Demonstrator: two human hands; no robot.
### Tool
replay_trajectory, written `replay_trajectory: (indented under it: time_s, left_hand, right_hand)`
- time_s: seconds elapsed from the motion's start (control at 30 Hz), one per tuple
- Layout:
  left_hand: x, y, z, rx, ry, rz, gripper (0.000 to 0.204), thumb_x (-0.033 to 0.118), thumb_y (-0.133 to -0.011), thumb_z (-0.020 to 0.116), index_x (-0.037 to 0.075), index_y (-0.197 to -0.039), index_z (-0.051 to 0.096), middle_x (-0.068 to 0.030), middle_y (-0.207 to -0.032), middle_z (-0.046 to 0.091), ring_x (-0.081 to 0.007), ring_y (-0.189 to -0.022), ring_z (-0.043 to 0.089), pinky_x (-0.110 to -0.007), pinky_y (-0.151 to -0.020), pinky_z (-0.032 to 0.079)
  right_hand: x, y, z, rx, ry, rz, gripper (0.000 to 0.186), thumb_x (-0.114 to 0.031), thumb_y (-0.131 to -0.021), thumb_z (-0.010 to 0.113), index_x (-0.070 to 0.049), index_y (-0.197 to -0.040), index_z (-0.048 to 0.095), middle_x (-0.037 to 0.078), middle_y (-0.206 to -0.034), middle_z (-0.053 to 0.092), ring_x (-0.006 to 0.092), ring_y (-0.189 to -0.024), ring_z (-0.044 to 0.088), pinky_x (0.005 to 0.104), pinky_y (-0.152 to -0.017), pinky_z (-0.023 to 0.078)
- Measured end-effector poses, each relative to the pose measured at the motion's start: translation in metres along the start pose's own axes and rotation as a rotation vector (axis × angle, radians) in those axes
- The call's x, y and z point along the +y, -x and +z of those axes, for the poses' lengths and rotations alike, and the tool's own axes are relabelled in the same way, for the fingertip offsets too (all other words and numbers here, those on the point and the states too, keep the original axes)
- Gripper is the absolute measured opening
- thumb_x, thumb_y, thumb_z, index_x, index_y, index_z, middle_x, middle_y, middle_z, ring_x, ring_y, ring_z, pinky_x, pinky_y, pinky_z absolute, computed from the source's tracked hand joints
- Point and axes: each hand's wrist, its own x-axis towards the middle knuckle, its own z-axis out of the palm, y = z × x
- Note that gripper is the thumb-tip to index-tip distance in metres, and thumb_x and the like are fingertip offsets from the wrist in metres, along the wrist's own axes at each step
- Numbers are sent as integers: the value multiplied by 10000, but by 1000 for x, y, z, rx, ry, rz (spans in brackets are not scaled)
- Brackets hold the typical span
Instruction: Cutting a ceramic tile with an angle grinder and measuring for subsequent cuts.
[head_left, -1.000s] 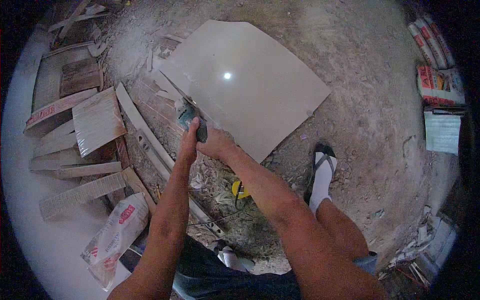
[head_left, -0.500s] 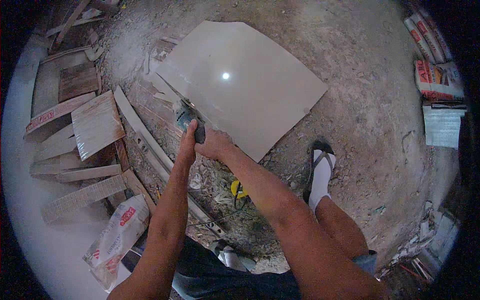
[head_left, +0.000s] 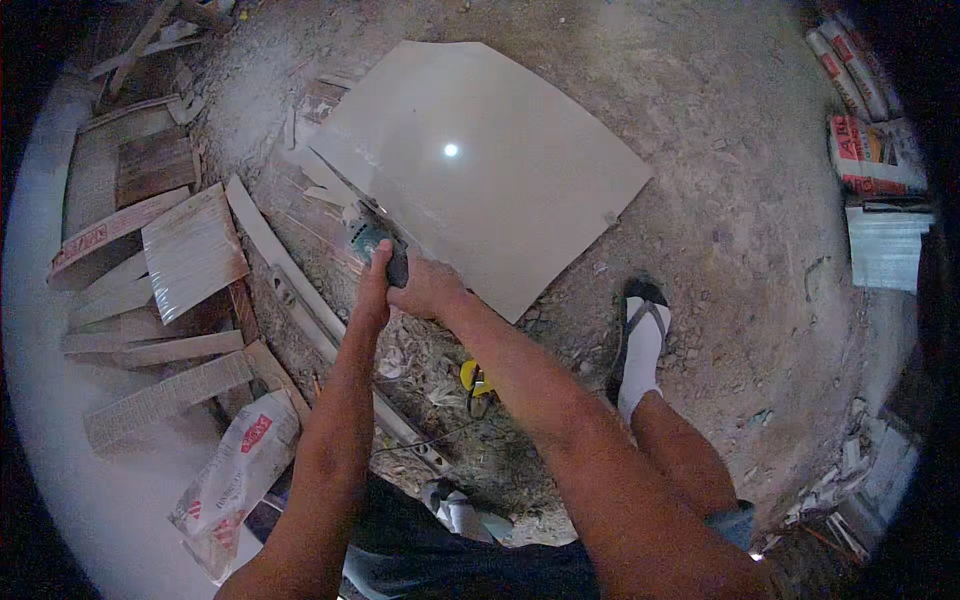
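A large pale glossy tile (head_left: 500, 180) lies on the dirt floor, with a bright light reflected in it. At its left edge is a teal angle grinder (head_left: 366, 236), its head toward the far left and its dark handle end toward me. My left hand (head_left: 374, 288) is closed round the grinder's near side, thumb along the top. From the right, my right hand (head_left: 430, 288) wraps the dark rear part. Between the tile and a narrow strip (head_left: 335, 178) beside it runs a dark line up to the grinder. The grinder's disc is hard to make out.
Left of the grinder lies a long metal level (head_left: 290, 285). Tile offcuts (head_left: 195, 250) and a white bag (head_left: 240, 460) are piled farther left. Near my arms are a yellow tape measure (head_left: 476, 377) and a dark cord (head_left: 430, 440). My sandalled foot (head_left: 643, 345) stands right of the tile.
Very little differs: the view has shifted slightly, while both hands stay on the grinder at nearly the same place along the tile's edge.
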Motion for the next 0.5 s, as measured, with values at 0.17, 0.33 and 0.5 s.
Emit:
replay_trajectory:
  time_s: [0.17, 0.33, 0.5]
  left_hand:
    - [2, 4, 6, 25, -7, 6, 597, 546, -887, 640, 35, -1191, 592, -68, -1073, 625, -205, -972, 603, -353, -890, 470]
    - [3, 4, 3, 16, -13, -12, 565, 537, -888, 645, 42, -1158, 610, -59, -1060, 634, -197, -968, 609, -348, -886, 474]
    - [4, 4, 4, 25, 1, -11, 558, 531, -889, 650, 38, -1147, 612, -65, -1060, 636, -193, -970, 608, -345, -875, 479]
  right_hand:
    - [2, 0, 4, 18, 22, 19, 732, -518, -730, 644, 20, -1209, 512, 299, -1151, 632, 444, -1097, 609, 500, -974, 466]
    - [-3, 0, 1, -43, 4, 70, 785, -483, -703, 667, 38, -1269, 505, 282, -1219, 618, 423, -1154, 598, 495, -1025, 445]
    - [-3, 0, -2, -45, 4, 51, 756, -483, -700, 672, 27, -1235, 518, 276, -1196, 631, 419, -1122, 617, 504, -992, 469]
